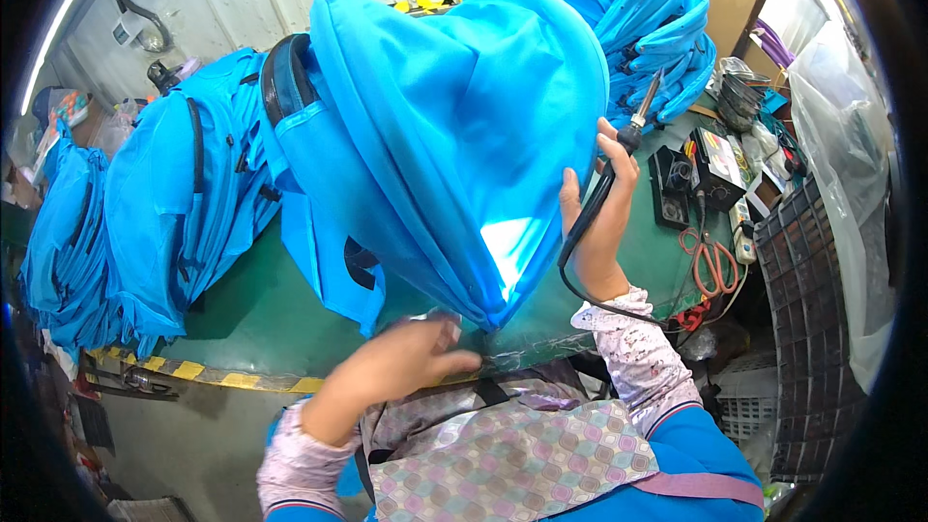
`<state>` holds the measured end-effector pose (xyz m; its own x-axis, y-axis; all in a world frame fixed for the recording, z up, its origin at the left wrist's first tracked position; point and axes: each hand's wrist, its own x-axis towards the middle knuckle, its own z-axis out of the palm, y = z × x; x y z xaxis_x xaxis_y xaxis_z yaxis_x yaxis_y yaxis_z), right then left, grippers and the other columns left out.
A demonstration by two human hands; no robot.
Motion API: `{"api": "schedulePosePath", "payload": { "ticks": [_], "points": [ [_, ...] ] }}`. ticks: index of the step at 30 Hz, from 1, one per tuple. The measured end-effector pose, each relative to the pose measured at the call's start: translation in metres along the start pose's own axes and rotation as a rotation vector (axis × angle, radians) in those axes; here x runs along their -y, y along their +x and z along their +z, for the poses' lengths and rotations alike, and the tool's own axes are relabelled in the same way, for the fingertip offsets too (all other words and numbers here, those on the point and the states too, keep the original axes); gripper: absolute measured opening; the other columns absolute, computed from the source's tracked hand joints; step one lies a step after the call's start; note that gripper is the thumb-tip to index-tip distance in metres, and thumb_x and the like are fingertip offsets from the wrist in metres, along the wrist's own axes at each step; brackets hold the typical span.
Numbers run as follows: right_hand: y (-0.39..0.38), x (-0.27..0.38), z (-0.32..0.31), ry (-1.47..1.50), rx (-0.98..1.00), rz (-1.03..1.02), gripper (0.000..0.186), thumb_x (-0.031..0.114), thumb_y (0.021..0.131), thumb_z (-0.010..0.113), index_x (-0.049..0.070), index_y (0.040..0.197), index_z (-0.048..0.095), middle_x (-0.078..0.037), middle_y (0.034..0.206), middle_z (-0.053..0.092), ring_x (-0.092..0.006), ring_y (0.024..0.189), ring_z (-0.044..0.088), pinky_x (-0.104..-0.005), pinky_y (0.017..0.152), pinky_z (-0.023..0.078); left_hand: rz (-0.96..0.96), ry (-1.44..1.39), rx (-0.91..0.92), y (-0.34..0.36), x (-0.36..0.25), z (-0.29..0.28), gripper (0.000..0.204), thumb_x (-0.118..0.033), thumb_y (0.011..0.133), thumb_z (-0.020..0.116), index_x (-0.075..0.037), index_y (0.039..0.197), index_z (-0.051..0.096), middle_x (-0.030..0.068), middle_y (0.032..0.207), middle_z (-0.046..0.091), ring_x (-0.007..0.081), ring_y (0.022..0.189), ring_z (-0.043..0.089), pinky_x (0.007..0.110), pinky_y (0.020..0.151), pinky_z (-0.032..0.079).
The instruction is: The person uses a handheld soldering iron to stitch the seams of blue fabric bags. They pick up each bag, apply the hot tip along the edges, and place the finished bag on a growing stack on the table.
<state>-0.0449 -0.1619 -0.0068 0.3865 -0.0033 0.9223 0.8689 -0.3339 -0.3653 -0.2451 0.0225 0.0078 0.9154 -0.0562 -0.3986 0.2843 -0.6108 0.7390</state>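
In front of me a bright blue fabric backpack [454, 106] stands tilted on the green tabletop, with a dark zipper and strap on its left side. My right hand [604, 208] is at the bag's right edge and holds a soldering iron [633, 130] with a black handle, its metal tip pointing up and away. The iron's black cord loops down past my wrist. My left hand [401, 362] is just below the bag's lower corner at the table's near edge. Its fingers are partly curled and smeared by motion, and whether they touch the bag cannot be made out.
More blue backpacks [155, 193] are stacked at the left, and another pile [638, 19] sits at the back right. A black power unit [715, 169], red-handled scissors [710, 261] and a white power strip [742, 232] are at right. Yellow-black tape [242, 380] lines the table edge.
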Motion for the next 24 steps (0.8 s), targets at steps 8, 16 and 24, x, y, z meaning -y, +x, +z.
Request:
{"api": "schedulePosePath", "payload": {
  "ticks": [8,16,24],
  "points": [
    [0.004,0.035,-0.006,0.02,0.047,-0.233,0.043,-0.005,0.09,0.057,0.003,0.13,0.043,-0.03,0.133,0.052,-0.0377,0.12,0.054,-0.0478,0.103,0.043,0.461,0.829,-1.616,0.031,-0.049,-0.171,0.081,-0.035,0.082,0.077,0.01,0.137,0.039,0.0293,0.129,0.051,0.0377,0.126,0.047,0.045,0.108,0.037],
    [0.014,0.045,-0.07,-0.177,-0.038,-0.225,0.049,0.012,0.087,0.071,0.005,0.13,0.048,-0.023,0.128,0.058,-0.0332,0.111,0.054,-0.0446,0.098,0.04,0.284,0.132,-0.841,0.003,-0.042,-0.284,0.049,-0.022,0.087,0.064,0.007,0.125,0.059,0.0109,0.102,0.069,0.0192,0.091,0.064,0.035,0.084,0.053],
    [0.073,0.06,-0.099,-0.034,-0.122,-0.281,0.071,0.018,0.087,0.075,0.003,0.14,0.029,-0.027,0.14,0.047,-0.0384,0.132,0.047,-0.0526,0.114,0.03,0.944,0.738,-0.714,-0.071,-0.162,-0.294,0.039,-0.025,0.098,0.056,-0.008,0.133,0.06,0.0109,0.126,0.062,0.0227,0.111,0.062,0.038,0.101,0.05]
  ]
}}
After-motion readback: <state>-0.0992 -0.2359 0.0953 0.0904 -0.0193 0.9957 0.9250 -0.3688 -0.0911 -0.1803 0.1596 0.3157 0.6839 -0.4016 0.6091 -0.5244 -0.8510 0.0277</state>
